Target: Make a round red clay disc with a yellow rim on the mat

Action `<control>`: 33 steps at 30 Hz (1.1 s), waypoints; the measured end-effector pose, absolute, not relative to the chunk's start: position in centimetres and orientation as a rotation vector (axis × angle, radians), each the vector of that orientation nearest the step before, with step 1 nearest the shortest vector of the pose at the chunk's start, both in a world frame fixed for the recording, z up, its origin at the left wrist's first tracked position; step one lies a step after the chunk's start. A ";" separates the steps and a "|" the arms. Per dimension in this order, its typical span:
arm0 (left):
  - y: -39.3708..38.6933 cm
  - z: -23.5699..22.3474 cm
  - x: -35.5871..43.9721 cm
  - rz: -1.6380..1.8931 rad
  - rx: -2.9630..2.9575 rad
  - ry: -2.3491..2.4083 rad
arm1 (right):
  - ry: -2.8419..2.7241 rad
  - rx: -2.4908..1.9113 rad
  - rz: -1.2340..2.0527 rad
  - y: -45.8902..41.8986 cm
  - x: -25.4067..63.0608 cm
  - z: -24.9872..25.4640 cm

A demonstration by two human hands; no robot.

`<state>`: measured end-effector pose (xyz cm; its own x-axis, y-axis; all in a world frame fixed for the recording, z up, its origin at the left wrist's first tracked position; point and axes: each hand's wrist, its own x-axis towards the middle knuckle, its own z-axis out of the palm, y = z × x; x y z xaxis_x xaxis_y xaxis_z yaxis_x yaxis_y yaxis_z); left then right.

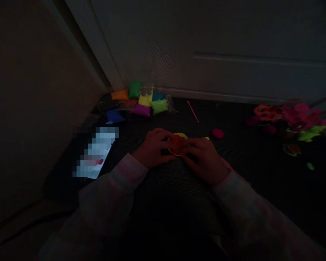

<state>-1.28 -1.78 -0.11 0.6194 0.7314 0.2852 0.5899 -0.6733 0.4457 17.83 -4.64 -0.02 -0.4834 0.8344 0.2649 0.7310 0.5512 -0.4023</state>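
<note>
The scene is very dark. My left hand (154, 148) and my right hand (205, 158) meet over a round piece of clay (178, 144), orange-red on top with a yellow rim, lying on the dark ribbed mat (179, 181). The fingers of both hands curl onto the piece and press its edges from either side. A small pink clay ball (217, 133) sits just beyond my right hand.
Several small bags of coloured clay (141, 103) lie in the far left corner by the wall. A thin pink stick (192, 111) lies behind the hands. Finished pink, red and green clay flowers (290, 121) cluster at the right. A white paper (97, 156) lies left.
</note>
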 end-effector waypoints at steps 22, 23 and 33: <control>-2.2 0.0 -0.8 0.613 2.533 1.076 | -2.360 -1.261 0.273 -4.6 18.2 0.0; -2.2 0.2 -0.9 0.600 2.533 1.083 | -2.363 -1.262 0.267 -4.6 18.3 0.1; -2.5 0.4 -1.0 0.614 2.539 1.054 | -2.416 -1.227 0.251 -4.8 17.7 0.2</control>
